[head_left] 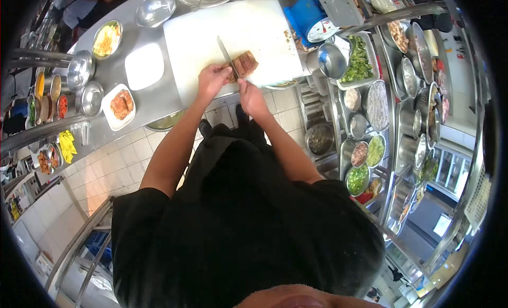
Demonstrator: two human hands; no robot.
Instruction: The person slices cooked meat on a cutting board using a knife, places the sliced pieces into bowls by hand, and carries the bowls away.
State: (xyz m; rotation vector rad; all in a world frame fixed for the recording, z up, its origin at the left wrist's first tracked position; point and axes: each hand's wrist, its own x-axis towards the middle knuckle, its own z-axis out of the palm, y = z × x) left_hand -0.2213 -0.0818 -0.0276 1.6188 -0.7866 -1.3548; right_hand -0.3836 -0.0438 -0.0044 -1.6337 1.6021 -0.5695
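Observation:
A browned block of meat (246, 63) lies on the white cutting board (211, 33), toward its near side. My right hand (253, 100) is closed around the handle of a knife (225, 50), whose blade points away from me and crosses the left part of the meat. At the meat's left end, my left hand (212, 79) has its fingers bent and pressed against it. How deep the blade sits in the meat is hard to see. To the left, a white dish (120, 107) holds pieces of reddish-brown meat, beside a bare white plate (144, 66).
A blue scale (307, 18) stands right of the board, near a metal pot (329, 61). Racks on the right hold a basket of greens (359, 59) and several bowls. Left on the steel counter (159, 99) is a bowl of yellow strips (107, 39). Another person (79, 10) is at upper left.

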